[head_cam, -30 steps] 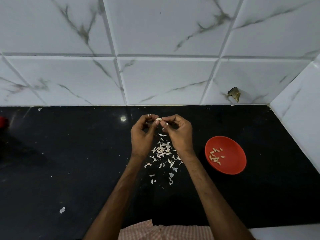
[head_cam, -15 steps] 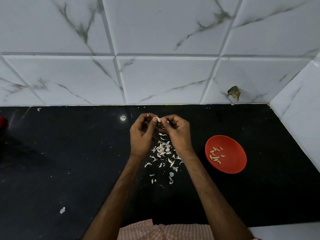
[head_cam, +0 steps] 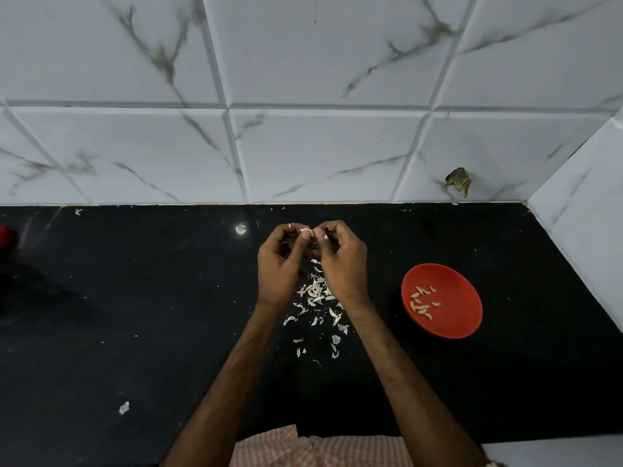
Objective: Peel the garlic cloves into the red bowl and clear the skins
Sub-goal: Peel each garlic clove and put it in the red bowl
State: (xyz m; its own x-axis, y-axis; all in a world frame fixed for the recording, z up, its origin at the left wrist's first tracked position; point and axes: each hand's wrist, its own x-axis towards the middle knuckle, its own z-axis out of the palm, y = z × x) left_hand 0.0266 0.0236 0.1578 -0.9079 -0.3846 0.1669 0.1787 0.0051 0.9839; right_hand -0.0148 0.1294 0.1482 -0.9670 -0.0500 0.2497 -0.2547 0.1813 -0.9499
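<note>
Pinching one garlic clove (head_cam: 306,230): two hands; red bowl (head_cam: 467,315) holds roughly ten.

left hand (head_cam: 281,264) and right hand (head_cam: 342,264) are pinching one garlic clove (head_cam: 306,230) together above the black counter (head_cam: 135,315) | skins (head_cam: 318,298) are lying in a pile under the hands | red bowl (head_cam: 465,318) is sitting to the right, holding peeled cloves (head_cam: 421,303)
</note>
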